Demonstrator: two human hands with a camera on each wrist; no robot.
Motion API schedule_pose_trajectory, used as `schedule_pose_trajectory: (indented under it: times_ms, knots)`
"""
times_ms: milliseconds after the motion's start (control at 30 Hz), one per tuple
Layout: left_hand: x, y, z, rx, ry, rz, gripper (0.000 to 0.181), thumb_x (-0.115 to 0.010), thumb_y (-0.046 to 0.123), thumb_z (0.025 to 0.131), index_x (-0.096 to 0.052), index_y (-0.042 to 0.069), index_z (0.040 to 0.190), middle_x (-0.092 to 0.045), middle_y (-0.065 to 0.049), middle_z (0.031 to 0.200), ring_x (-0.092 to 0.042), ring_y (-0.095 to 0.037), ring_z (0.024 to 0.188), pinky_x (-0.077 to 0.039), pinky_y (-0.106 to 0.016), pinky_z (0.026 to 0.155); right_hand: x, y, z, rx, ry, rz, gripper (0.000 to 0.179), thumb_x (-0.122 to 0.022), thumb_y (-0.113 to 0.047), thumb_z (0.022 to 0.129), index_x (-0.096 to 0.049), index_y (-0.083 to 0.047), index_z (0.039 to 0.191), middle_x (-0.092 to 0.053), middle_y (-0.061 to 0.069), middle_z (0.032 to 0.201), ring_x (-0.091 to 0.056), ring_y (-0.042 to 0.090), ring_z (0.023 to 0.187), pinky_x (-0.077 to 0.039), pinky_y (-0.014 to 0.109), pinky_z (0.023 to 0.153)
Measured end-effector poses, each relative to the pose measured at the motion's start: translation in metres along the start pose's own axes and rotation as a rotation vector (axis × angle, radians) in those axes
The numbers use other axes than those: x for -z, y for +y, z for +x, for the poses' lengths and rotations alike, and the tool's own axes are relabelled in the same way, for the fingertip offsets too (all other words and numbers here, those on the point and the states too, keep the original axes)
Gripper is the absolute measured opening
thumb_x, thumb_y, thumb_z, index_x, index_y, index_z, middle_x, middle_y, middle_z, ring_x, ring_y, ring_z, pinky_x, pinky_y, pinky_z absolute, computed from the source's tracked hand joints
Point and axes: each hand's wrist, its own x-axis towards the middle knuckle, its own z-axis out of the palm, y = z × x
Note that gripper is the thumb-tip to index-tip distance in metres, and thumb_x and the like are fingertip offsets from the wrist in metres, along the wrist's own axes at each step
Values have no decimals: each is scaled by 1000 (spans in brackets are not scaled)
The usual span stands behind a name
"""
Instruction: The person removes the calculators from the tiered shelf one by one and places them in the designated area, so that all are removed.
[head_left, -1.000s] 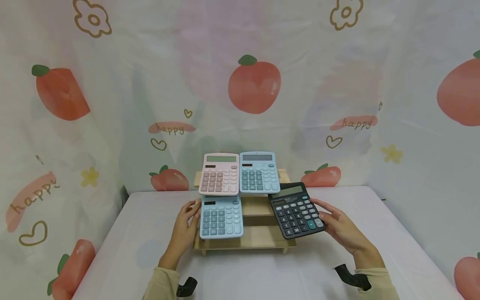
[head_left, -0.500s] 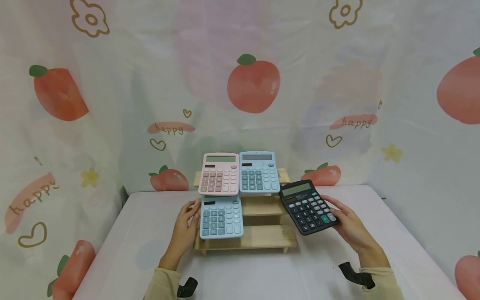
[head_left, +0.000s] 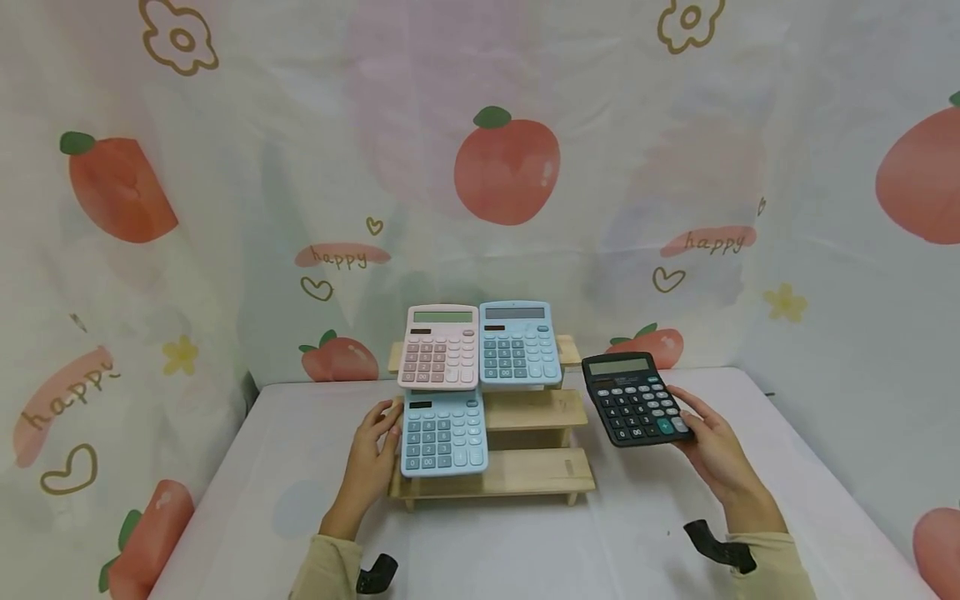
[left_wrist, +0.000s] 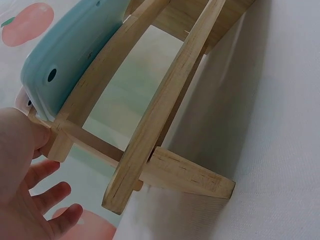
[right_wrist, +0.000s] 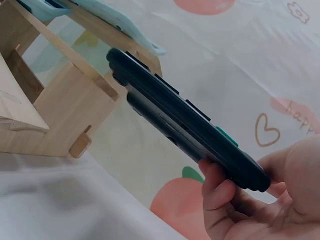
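My right hand (head_left: 720,462) pinches a black desk calculator (head_left: 633,398) by its lower right corner, holding it tilted in the air right of a stepped wooden stand (head_left: 536,472). The right wrist view catches the calculator (right_wrist: 185,122) edge-on, thumb and fingers on its near end. At the stand's left side, my left hand (head_left: 366,462) grips the end of a wooden tier with thumb and index finger, the other fingers spread. On the middle tier leans a light blue calculator (head_left: 444,437). Above it, a pink calculator (head_left: 438,346) and another light blue calculator (head_left: 517,344) stand side by side.
The stand rests on a white-covered table (head_left: 480,550). A printed fabric backdrop (head_left: 420,183) with red fruit and hearts rises behind and along both sides. Black straps (head_left: 720,546) show at both wrists.
The right hand has carried the black calculator rightward and slightly up, away from the stand's middle tier. The left hand stays at the stand's left side.
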Motion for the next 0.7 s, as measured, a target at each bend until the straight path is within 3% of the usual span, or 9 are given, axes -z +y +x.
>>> schedule_pose_trajectory:
  times_ms: [167, 300, 467, 600, 700]
  knots:
    - [-1, 0, 0, -16, 11, 9, 39, -54, 5, 102, -56, -3, 141, -48, -23, 151, -49, -47, 134, -37, -64, 111, 3, 9, 5, -61, 55, 4, 56, -33, -27, 111, -19, -11, 163, -46, -17, 129, -58, -11, 106, -52, 13, 87]
    - [0, 2, -1, -11, 5, 8, 39, -53, 5, 103, -55, -3, 141, -48, -22, 152, -49, -46, 134, -36, -64, 112, 7, 20, 10, -99, 72, -14, 56, -32, -29, 112, -18, -14, 163, -40, -2, 145, -56, -11, 107, -51, 12, 88]
    - [2, 2, -1, -13, -4, 17, 39, -52, 6, 103, -55, -4, 141, -48, -22, 152, -49, -45, 135, -36, -63, 112, 9, 34, 15, -163, 94, -19, 55, -28, -29, 112, -16, -15, 164, -22, 12, 161, -54, -12, 106, -51, 12, 88]
    - [1, 1, -1, -7, -8, 21, 40, -52, 6, 103, -55, -4, 142, -47, -22, 152, -48, -45, 135, -36, -63, 113, 11, 42, 16, -193, 101, -26, 55, -28, -27, 112, -16, -14, 164, -43, -1, 144, -54, -10, 102, -50, 15, 85]
    - [1, 1, -1, -19, 0, 31, 39, -52, 5, 103, -55, -4, 141, -48, -22, 151, -49, -46, 134, -37, -64, 111, 11, 44, 16, -207, 103, -28, 54, -28, -26, 112, -17, -15, 164, -45, -17, 131, -54, -8, 100, -49, 17, 84]
